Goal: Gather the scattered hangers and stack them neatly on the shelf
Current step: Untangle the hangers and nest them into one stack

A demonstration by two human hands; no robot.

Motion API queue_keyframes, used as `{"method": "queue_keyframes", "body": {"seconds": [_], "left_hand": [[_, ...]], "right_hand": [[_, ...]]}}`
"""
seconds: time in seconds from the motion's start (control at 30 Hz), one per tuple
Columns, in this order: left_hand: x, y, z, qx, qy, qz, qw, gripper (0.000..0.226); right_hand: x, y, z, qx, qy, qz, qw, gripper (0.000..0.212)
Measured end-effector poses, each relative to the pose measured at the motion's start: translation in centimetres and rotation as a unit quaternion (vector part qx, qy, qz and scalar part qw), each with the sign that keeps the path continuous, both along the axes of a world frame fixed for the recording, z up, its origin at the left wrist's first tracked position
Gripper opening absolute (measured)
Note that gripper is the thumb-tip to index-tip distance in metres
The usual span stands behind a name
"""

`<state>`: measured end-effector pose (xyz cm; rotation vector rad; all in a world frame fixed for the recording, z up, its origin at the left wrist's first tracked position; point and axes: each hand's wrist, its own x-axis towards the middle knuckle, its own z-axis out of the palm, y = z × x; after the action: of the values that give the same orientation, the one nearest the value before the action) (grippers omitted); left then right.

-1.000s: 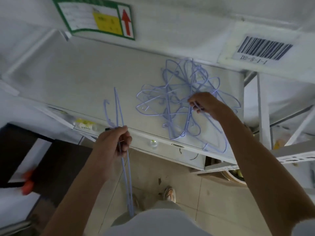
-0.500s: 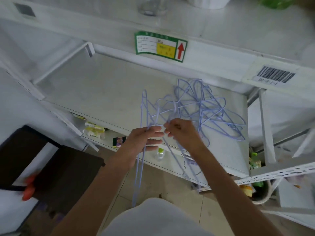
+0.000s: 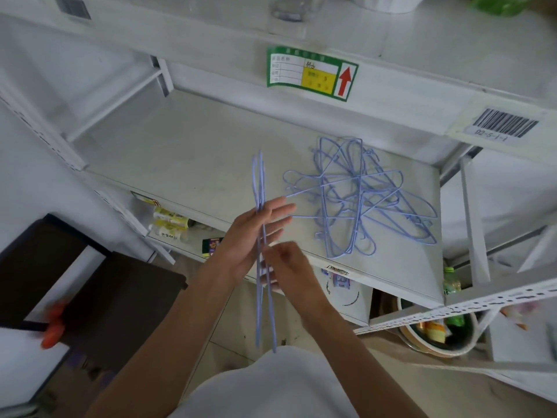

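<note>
Filling most of the view is a white metal shelf (image 3: 187,152), with a second board above it. On its right part lies a tangled pile (image 3: 361,200) of thin lilac wire hangers, crossing one over another, near the front edge and well apart from the hands.

In front of the shelf, the person holds a small bundle (image 3: 261,267) of the same hangers, seen edge-on and nearly upright; its top reaches over the shelf board and its lower end hangs down toward the white shirt. The left hand (image 3: 250,236) is behind the bundle, with the fingers (image 3: 278,211) almost straight and spread, pointing to the pile; the wires lie against the palm. The right hand (image 3: 286,263) is just below it, curled around the wires, but motion blur hides how the grip exactly is.

On the front of the upper board are a green label (image 3: 312,73) with a yellow field and a red arrow, and to the right a barcode sticker (image 3: 506,125). At the lower left stands a dark box (image 3: 99,297).
</note>
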<state>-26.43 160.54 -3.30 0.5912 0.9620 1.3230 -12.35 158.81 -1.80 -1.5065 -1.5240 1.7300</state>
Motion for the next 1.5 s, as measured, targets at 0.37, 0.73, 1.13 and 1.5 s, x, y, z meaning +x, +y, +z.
{"method": "queue_keyframes", "body": {"seconds": [0.37, 0.73, 1.13, 1.5], "left_hand": [[-1.9, 2.3, 0.6, -0.064, -0.040, -0.257, 0.963, 0.045], [-3.3, 2.6, -1.2, -0.007, -0.046, -0.316, 0.948, 0.054], [0.5, 3.7, -1.6, -0.014, -0.027, -0.279, 0.960, 0.061], [4.5, 2.1, -2.8, -0.082, -0.025, -0.148, 0.985, 0.052]], "right_hand": [[-0.1, -2.5, -0.5, -0.093, 0.105, -0.015, 0.990, 0.040], [3.2, 0.1, -1.1, -0.059, 0.070, -0.025, 0.995, 0.039], [14.8, 23.7, -7.1, 0.082, -0.200, -0.057, 0.975, 0.020], [6.2, 31.6, -9.7, 0.281, -0.375, 0.156, 0.869, 0.050]]}}
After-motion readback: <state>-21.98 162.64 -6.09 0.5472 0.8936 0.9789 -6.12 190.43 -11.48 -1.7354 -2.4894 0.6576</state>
